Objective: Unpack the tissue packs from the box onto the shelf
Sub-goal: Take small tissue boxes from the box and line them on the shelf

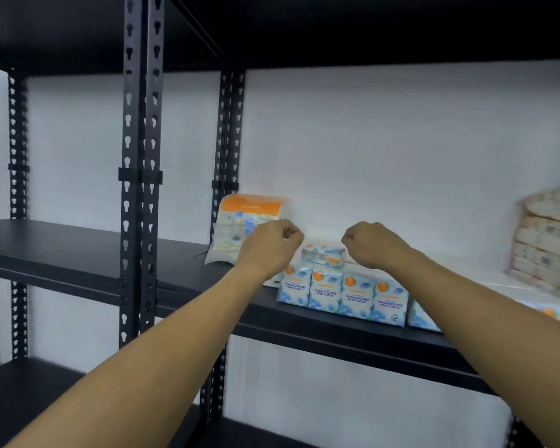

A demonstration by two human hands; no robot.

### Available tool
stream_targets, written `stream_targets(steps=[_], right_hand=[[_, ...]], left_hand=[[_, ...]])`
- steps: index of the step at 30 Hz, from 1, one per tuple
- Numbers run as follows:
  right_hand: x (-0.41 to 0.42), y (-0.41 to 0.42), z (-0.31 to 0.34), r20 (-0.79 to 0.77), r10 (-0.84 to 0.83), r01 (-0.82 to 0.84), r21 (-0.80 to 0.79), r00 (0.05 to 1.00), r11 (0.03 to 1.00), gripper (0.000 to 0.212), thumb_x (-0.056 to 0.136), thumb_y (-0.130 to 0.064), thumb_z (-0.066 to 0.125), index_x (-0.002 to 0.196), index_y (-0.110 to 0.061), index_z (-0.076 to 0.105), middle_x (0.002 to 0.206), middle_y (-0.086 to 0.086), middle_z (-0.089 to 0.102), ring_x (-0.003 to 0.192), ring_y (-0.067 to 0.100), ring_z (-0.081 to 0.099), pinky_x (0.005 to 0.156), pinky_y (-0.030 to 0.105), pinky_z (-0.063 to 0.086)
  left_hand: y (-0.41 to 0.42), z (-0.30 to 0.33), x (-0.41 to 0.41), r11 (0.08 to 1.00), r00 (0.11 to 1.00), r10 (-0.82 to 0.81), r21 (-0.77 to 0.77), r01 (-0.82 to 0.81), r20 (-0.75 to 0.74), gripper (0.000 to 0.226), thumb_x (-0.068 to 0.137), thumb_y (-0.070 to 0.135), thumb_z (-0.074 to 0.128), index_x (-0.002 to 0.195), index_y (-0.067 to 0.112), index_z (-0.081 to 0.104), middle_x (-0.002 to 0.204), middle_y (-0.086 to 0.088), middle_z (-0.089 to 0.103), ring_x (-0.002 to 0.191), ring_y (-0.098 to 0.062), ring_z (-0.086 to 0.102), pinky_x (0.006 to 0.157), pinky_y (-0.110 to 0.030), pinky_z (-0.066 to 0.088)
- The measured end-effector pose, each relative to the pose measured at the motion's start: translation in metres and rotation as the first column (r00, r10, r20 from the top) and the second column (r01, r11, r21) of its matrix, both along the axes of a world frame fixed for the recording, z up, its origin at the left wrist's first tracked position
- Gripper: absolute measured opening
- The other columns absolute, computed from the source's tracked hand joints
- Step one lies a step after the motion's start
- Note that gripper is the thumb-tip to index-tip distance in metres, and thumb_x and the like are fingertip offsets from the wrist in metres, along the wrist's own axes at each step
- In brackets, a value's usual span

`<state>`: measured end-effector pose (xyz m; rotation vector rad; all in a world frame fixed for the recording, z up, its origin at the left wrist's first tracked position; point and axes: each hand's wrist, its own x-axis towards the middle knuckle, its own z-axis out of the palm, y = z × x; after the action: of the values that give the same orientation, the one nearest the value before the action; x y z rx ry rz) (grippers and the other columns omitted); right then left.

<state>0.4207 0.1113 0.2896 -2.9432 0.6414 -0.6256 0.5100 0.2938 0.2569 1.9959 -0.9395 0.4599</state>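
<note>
Under both hands: black metal shelf (78,250). Orange-topped plastic multipack (240,221) stands behind left hand (269,245). Row of blue-white mini tissue packs (341,295) sits below, one loose pack (324,255) between hands. Left and right hand (372,245) curled, apparently empty. Risk: a wrist clips the front row, packs topple off the edge.

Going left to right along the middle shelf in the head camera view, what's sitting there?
Orange-topped tissue bag → front row of mini tissue packs → stack of patterned packs at the far right. The left hand and right hand hover closed above the row; the small pack behind it overlaps, so it is skipped.
</note>
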Motion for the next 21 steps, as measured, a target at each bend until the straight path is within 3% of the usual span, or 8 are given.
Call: stream_targets(steps=[2,5,6,8,11,16,21], right_hand=[[-0.006,-0.007,-0.007,-0.063,-0.023,0.023,0.012,0.998,1.000,0.034,0.098,-0.019,0.039,0.112,-0.008,0.068,0.114,0.008,0.068,0.095,0.027,0.065,0.087,0.041,0.055],[-0.014,-0.009,-0.019,-0.160,-0.009,0.016,0.039,0.987,0.999,0.040,0.103,-0.029,0.034,0.129,-0.012,0.059,0.127,0.006,0.063,0.090,0.022,0.063,0.095,0.038,0.050],[-0.016,-0.009,-0.023,-0.187,0.004,0.005,0.046,0.982,0.999,0.045,0.104,-0.033,0.030,0.136,-0.014,0.054,0.135,0.007,0.059,0.099,0.024,0.061,0.102,0.039,0.045],[-0.018,-0.013,-0.031,-0.208,0.028,-0.020,0.041,0.978,0.999,0.050,0.105,-0.034,0.021,0.142,-0.016,0.049,0.146,0.008,0.050,0.123,0.027,0.053,0.112,0.044,0.033],[-0.018,-0.018,-0.039,-0.180,0.037,-0.040,-0.011,0.983,0.999,0.050,0.105,-0.028,0.017,0.139,-0.016,0.051,0.142,0.009,0.054,0.124,0.029,0.052,0.113,0.048,0.032],[-0.021,-0.017,-0.042,-0.143,0.042,-0.042,-0.001,0.989,0.999,0.046,0.105,-0.022,0.019,0.133,-0.015,0.055,0.134,0.011,0.057,0.116,0.030,0.056,0.106,0.047,0.040],[-0.020,-0.018,-0.044,-0.098,0.026,-0.021,0.043,0.995,0.999,0.045,0.102,-0.024,0.020,0.121,-0.014,0.060,0.127,0.011,0.062,0.110,0.029,0.058,0.101,0.044,0.043]], left_hand=[[-0.013,0.004,-0.011,0.998,1.000,0.028,0.058,-0.028,-0.007,0.035,0.094,0.046,0.051,0.117,0.023,0.063,0.118,0.004,0.064,0.084,-0.017,0.068,0.086,-0.041,0.054],[-0.032,0.008,-0.019,0.981,0.994,0.102,0.169,-0.095,-0.034,0.052,0.088,0.058,0.053,0.125,0.021,0.058,0.122,-0.001,0.061,0.106,-0.024,0.061,0.092,-0.044,0.050],[-0.038,0.008,-0.021,0.970,0.992,0.123,0.214,-0.113,-0.033,0.054,0.087,0.060,0.052,0.120,0.018,0.060,0.118,-0.001,0.062,0.108,-0.024,0.059,0.093,-0.044,0.049],[-0.049,0.008,-0.024,0.942,0.986,0.169,0.296,-0.159,-0.008,0.053,0.085,0.065,0.051,0.099,0.015,0.062,0.097,-0.004,0.070,0.101,-0.027,0.060,0.089,-0.044,0.050],[-0.060,0.004,-0.024,0.908,0.971,0.234,0.346,-0.239,0.057,0.061,0.077,0.075,0.050,0.096,0.017,0.057,0.073,-0.001,0.070,0.093,-0.024,0.061,0.085,-0.043,0.050],[-0.063,0.001,-0.022,0.898,0.963,0.258,0.348,-0.268,0.074,0.062,0.073,0.076,0.053,0.098,0.019,0.054,0.079,0.001,0.071,0.093,-0.024,0.061,0.086,-0.045,0.049],[-0.055,0.006,-0.018,0.892,0.965,0.251,0.371,-0.259,0.071,0.059,0.077,0.065,0.058,0.119,0.024,0.054,0.120,-0.006,0.057,0.117,-0.027,0.049,0.096,-0.047,0.045]])
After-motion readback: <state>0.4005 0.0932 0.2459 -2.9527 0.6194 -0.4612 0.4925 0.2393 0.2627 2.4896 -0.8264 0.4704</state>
